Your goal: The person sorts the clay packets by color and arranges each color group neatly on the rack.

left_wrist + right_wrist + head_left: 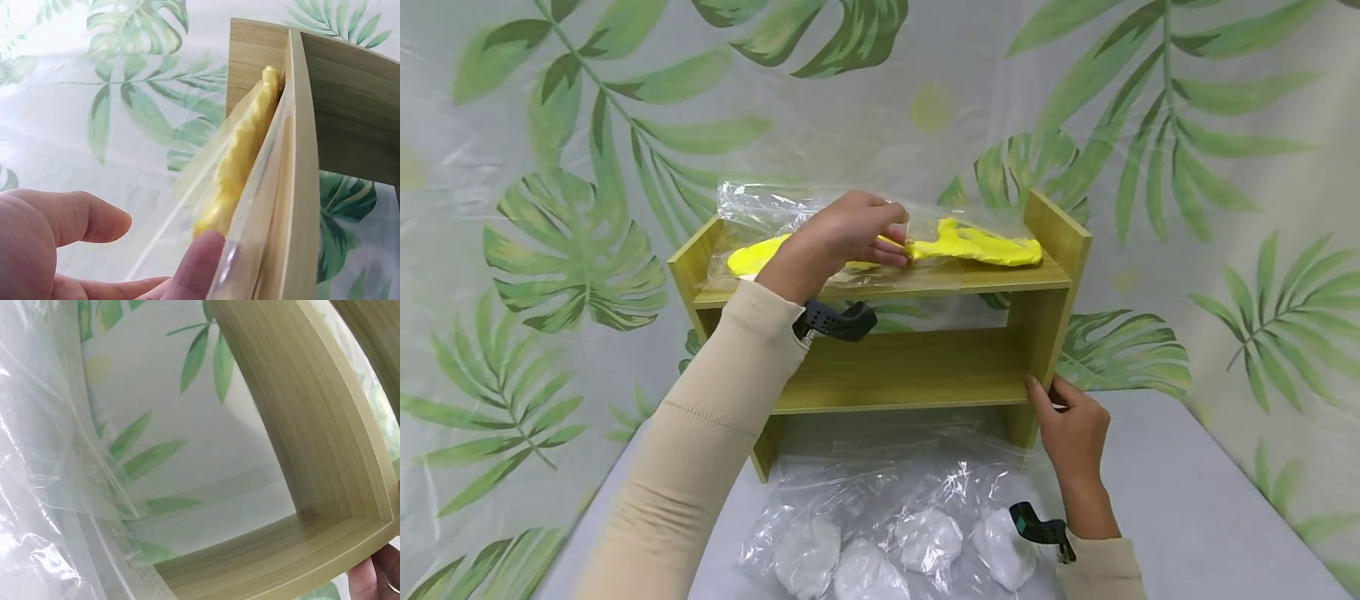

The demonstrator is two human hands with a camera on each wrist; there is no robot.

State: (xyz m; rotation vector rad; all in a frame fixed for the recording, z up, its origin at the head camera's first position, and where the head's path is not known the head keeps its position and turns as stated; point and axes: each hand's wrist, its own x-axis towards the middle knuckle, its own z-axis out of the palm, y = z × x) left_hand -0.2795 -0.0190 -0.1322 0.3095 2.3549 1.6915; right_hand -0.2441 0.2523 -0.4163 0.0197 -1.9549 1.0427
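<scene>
A small wooden rack (910, 371) holds clear bags (752, 206) of yellow material on its top board, one yellow piece (981, 247) at the right, another (752, 258) at the left. My left hand (853, 233) is over the middle of these bags. The left wrist view shows that hand (59, 240) with thumb and fingers apart, a fingertip against the clear plastic beside the yellow lump (240, 153). My right hand (1075, 429) grips the rack's right side panel at middle-board height; its fingers (369, 578) show at the panel's edge in the right wrist view.
Clear bags with several white lumps (928, 537) lie on the pale tabletop (1195, 500) in front of and partly under the rack. Behind stands a leaf-patterned backdrop (880, 108). In the right wrist view, crumpled clear plastic (37, 456) fills the left side.
</scene>
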